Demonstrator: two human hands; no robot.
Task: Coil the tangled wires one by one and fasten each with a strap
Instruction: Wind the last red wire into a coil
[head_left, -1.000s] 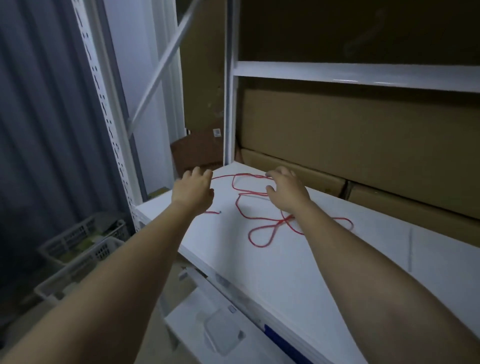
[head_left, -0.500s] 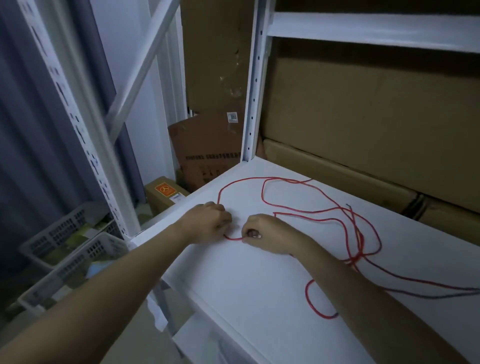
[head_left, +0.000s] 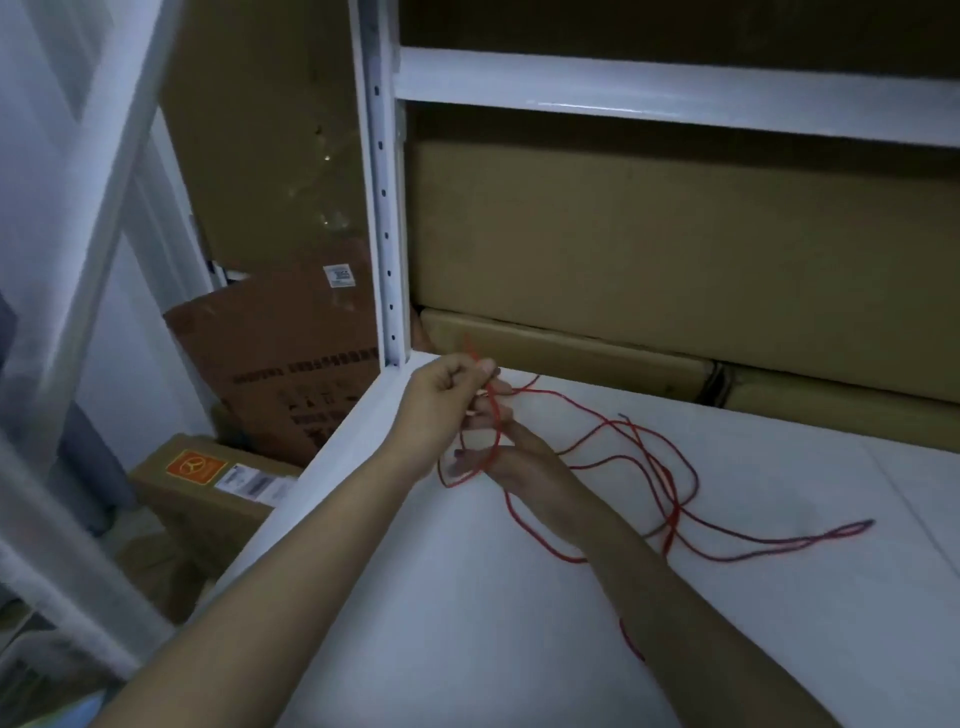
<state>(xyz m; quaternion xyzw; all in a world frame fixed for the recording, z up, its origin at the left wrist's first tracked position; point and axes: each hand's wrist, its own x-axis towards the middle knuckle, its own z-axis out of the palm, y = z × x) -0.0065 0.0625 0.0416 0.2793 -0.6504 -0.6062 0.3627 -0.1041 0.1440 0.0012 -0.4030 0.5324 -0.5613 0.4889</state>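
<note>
A long red wire (head_left: 639, 457) lies in loose tangled loops on the white shelf board (head_left: 519, 649), trailing right to a darker stretch (head_left: 831, 535). My left hand (head_left: 441, 400) is raised near the shelf's back left corner and pinches the wire near its end, which sticks up past my fingers. My right hand (head_left: 519, 457) sits just below and to the right, fingers spread, with a loop of the wire wound around it. No strap is visible.
Brown cardboard boxes (head_left: 649, 249) fill the back of the shelf under a white crossbeam (head_left: 675, 98). A perforated white upright (head_left: 384, 208) stands at the corner. More cardboard boxes (head_left: 208, 483) sit on the floor at left, beyond the shelf edge.
Both hands have lifted off the shelf board with the wire end. The left hand rose toward the back corner, and a loop now runs around my right hand.
</note>
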